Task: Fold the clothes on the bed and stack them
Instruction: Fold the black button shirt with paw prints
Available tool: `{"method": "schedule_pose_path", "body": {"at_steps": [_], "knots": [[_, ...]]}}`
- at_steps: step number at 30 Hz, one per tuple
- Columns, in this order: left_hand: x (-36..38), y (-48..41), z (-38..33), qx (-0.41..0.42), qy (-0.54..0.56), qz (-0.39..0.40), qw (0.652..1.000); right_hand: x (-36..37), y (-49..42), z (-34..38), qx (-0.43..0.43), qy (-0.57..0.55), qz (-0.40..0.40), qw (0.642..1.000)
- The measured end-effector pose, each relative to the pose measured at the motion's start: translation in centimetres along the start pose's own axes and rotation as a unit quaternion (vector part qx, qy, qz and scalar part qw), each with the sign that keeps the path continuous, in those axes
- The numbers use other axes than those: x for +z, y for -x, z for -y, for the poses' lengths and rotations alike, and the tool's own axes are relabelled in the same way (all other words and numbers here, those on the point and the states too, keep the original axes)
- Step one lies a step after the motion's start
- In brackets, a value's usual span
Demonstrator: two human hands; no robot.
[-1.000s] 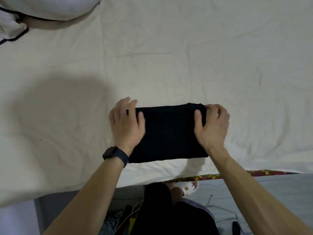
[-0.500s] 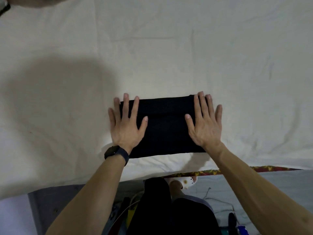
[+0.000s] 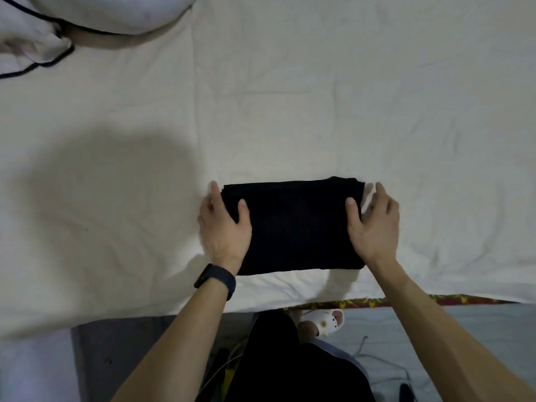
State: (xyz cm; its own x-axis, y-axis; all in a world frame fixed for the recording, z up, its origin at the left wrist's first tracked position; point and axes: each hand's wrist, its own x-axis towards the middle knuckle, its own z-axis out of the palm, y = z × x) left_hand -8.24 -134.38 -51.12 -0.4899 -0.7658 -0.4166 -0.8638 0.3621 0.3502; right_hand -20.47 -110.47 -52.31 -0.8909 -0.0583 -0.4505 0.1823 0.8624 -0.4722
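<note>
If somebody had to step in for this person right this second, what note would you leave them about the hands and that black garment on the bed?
Left hand: at the left end of the folded black garment, thumb on top, fingers straight along its edge.
Right hand: at the right end, thumb on top, fingers straight and blurred beside the edge.
Garment: a neat rectangle lying flat on the white sheet, near the bed's front edge.
Done: this piece looks fully folded.
Left: probably lift it by both ends and stack it. No stack or unfolded clothes are in view, only white bedding at the far left.
</note>
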Motion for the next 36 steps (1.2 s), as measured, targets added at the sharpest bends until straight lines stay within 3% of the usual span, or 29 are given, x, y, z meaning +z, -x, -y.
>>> {"method": "schedule_pose_path", "body": {"at_steps": [3,5,12,18,29,32,36], "knots": [[-0.9,-0.7,0.2,-0.151,0.133,0.026,0.979,-1.2,-0.7,0.5,0.112,-0.113,0.066,0.985],[-1.3,-1.9,0.8,-0.177,0.178,0.061,0.966,-1.5,-1.5,0.9,0.14,-0.141,0.11,0.974],[-2.5,-4.0,2.0,-0.156,0.27,0.131,0.941,-0.8,-3.1,1.1,0.128,-0.192,0.126,0.965],[-2.3,-4.6,0.6,-0.126,0.321,0.144,0.928,-1.1,-3.6,1.1,0.132,-0.238,0.126,0.954],[-3.3,-5.0,-0.2,-0.158,0.355,0.21,0.897,-1.3,-4.0,1.6,0.122,-0.245,0.124,0.954],[-3.4,-4.9,-0.3,-0.1,0.313,0.223,0.918,-0.9,-4.2,1.3,0.111,-0.214,0.119,0.963],[-2.9,-4.7,-0.4,-0.051,0.279,0.167,0.944,-0.7,-4.3,1.3,0.086,-0.164,0.103,0.977]]}}
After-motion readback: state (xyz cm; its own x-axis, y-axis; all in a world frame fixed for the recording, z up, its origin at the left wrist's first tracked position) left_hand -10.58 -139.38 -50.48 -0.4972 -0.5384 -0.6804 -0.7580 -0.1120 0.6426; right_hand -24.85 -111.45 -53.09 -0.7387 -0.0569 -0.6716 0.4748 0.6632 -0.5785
